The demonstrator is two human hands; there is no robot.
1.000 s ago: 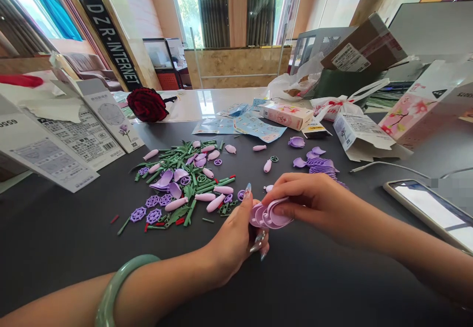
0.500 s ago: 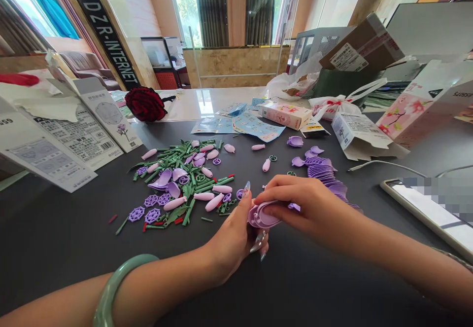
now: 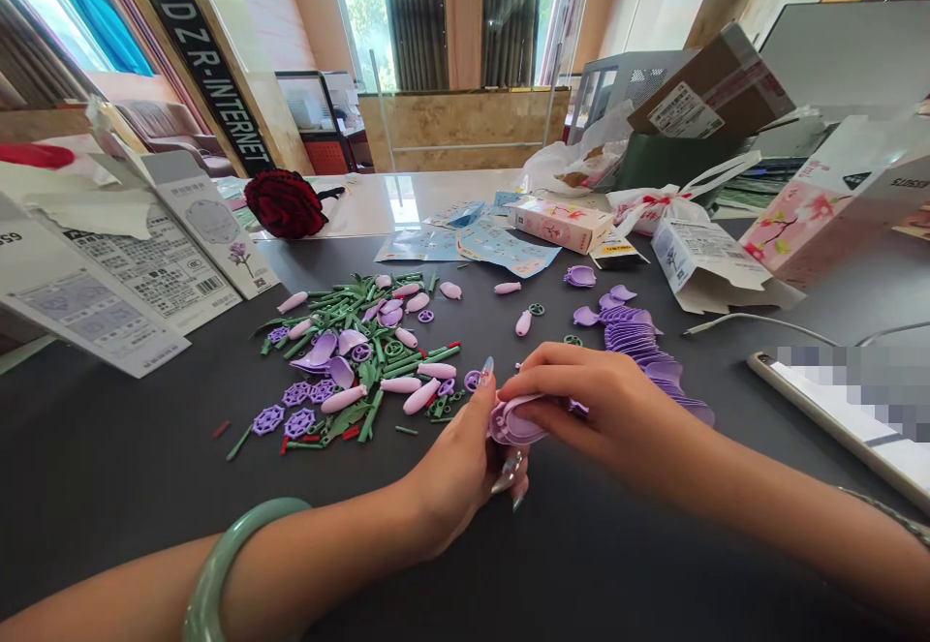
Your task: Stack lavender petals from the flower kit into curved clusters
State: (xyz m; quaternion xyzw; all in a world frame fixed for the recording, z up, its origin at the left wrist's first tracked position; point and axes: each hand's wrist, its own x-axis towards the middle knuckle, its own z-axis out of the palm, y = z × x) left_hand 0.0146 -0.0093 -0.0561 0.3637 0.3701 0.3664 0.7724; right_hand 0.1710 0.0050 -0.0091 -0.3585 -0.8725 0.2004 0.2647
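Note:
Both hands meet at the middle of the dark table (image 3: pixel 131 468) around a small stack of lilac plastic petals (image 3: pixel 512 423). My left hand (image 3: pixel 465 463), with long nails and a green bangle (image 3: pixel 218 565) on its wrist, closes on the stack from the left. From the right, my right hand (image 3: pixel 588 400) pinches the same petals with thumb and fingers. A row of more lilac petals (image 3: pixel 639 337) lies just behind my right hand. A pile of green stems and purple pieces (image 3: pixel 363 351) is spread to the left.
White printed boxes (image 3: pixel 123 264) stand at the left, a dark red flower (image 3: pixel 285 203) behind them. Blue leaflets (image 3: pixel 472 240), a pink box (image 3: pixel 559 226), an open white box (image 3: pixel 701 259) and a pink blossom box (image 3: pixel 821 206) lie at the back. A phone (image 3: pixel 850 410) rests at right.
My right hand has slid left over the petal stack, uncovering the row of petals behind it. My left hand has stayed in place.

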